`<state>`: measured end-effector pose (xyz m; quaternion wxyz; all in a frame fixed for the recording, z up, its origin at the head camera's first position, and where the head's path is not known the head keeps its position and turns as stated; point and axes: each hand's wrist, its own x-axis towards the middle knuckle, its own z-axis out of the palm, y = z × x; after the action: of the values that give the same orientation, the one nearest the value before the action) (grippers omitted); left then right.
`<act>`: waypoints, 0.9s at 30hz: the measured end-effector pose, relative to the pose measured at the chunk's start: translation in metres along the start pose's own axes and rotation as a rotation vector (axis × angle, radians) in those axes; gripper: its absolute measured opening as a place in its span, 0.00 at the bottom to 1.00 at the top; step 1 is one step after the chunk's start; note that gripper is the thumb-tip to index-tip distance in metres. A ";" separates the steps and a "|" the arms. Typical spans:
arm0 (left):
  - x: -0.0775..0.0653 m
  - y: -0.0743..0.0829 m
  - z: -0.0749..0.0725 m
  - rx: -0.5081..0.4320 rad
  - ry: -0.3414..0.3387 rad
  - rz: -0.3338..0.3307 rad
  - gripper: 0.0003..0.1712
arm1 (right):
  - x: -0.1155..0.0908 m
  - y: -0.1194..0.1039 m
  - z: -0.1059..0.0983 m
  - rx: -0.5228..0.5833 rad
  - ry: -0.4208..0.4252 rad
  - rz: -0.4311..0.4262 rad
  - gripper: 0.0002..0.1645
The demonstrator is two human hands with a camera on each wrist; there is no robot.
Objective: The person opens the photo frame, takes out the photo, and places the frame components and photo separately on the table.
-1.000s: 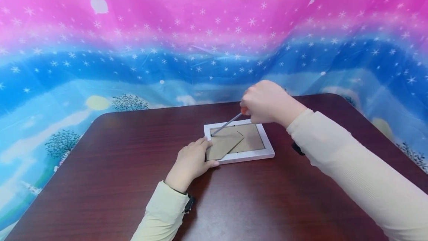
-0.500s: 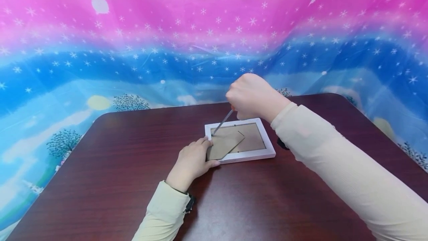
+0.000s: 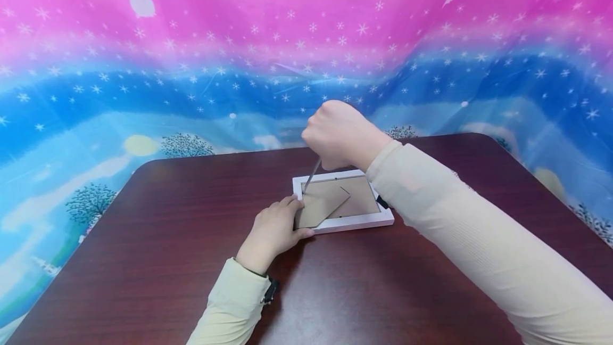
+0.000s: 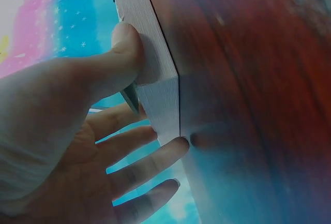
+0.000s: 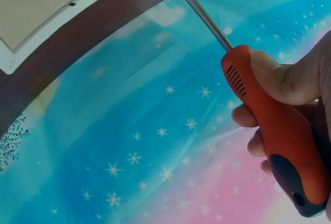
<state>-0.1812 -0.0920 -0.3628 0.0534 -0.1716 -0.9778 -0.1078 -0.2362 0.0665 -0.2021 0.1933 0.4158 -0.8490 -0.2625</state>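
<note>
A white picture frame (image 3: 356, 224) lies back side up on the table, its brown backing board (image 3: 363, 198) and brown stand flap (image 3: 322, 206) showing. My left hand (image 3: 270, 230) holds its left end, thumb along the near side and fingers at the left edge. Above the frame, my right hand (image 3: 340, 134) grips a screwdriver by its orange handle with black inlay (image 5: 271, 120). The screwdriver's metal shaft (image 3: 311, 177) slants down, its tip at the inner left edge of the frame near my left fingers. Exactly what the tip touches is too small to tell.
The dark red-brown wooden table (image 3: 167, 238) has rounded far corners. Behind it hangs a pink and blue backdrop (image 3: 239, 84) with snowflakes. Small dark tabs (image 5: 72, 4) sit along the frame's inner edge.
My right hand has swung left and slightly up, bringing the screwdriver from a low slant to a steeper one. Its tip stays at the same spot; my left hand and the frame have not moved.
</note>
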 end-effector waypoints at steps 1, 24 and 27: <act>0.000 0.000 0.000 0.001 -0.004 -0.001 0.36 | -0.001 0.001 0.001 0.002 -0.007 0.006 0.09; 0.003 -0.001 0.001 0.007 -0.046 -0.018 0.38 | -0.043 0.028 0.052 0.297 -0.049 0.169 0.07; 0.003 -0.001 0.001 0.007 -0.045 -0.016 0.37 | -0.047 0.027 0.055 0.300 -0.035 0.165 0.07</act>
<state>-0.1843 -0.0915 -0.3640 0.0309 -0.1662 -0.9804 -0.1010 -0.2557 0.1341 -0.2339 0.1352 0.3644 -0.9131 -0.1230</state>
